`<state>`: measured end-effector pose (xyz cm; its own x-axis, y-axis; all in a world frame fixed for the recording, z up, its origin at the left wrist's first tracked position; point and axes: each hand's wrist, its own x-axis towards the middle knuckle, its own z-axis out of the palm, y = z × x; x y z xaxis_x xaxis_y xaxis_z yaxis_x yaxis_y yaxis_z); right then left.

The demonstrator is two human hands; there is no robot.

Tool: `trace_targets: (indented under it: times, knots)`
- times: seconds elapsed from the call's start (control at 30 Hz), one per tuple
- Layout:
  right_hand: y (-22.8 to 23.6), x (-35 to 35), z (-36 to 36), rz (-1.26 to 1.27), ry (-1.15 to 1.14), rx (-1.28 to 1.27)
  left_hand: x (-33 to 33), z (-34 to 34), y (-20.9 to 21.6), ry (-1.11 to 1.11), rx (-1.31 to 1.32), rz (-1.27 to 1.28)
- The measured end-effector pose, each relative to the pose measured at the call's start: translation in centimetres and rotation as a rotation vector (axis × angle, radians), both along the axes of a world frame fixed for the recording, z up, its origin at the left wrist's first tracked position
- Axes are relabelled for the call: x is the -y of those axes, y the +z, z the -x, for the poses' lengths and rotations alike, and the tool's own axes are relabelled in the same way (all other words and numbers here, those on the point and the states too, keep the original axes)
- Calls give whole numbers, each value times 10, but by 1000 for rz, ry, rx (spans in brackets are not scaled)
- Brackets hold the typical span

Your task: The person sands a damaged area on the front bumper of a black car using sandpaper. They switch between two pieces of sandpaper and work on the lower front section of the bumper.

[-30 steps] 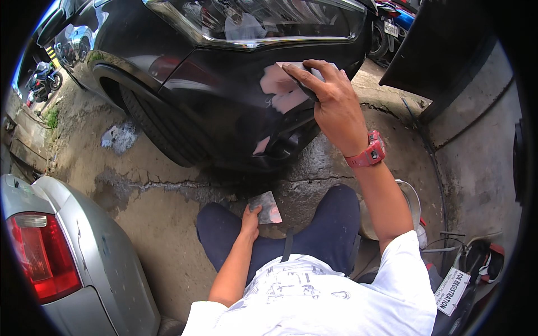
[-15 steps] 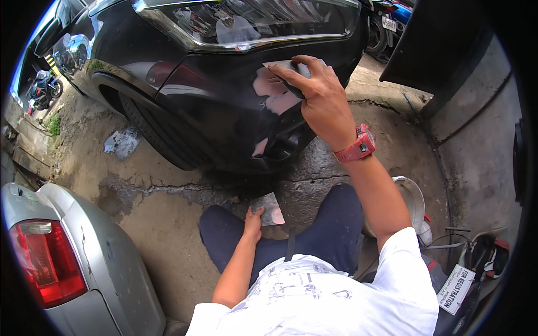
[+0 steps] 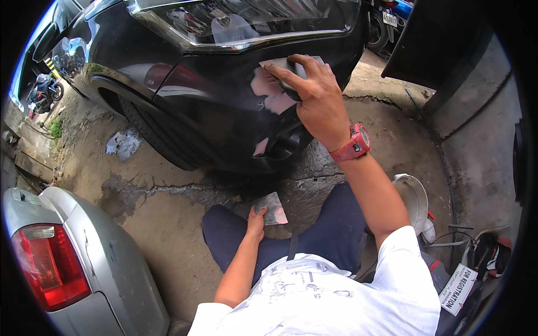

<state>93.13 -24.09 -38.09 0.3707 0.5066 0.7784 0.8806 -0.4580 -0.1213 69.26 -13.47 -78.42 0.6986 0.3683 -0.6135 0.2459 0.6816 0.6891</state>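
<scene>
A cracked concrete floor (image 3: 168,229) meets a grey wall (image 3: 476,151) in daylight.

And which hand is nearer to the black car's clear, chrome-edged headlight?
Right hand: it is just below the headlight, at the pink-patched black bumper. The left hand is much farther away, low down by the dark blue trousers.

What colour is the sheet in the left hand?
The sheet is grey with a pinkish patch; head view shows it.

Cracked, brownish concrete ground (image 3: 168,224) carries the black car (image 3: 218,92) on its tyre (image 3: 152,131), a whitish splotch (image 3: 124,144) nearby.
</scene>
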Motion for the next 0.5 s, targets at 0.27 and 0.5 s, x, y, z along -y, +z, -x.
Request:
trace_targets:
  times: [0.27,0.5]
  knots:
    - [-29,13,15,81,-1,66,2,-2,1,-48,-25,-41]
    - [-17,45,12,52,8,11,3,-2,10,-53,-20,-93]
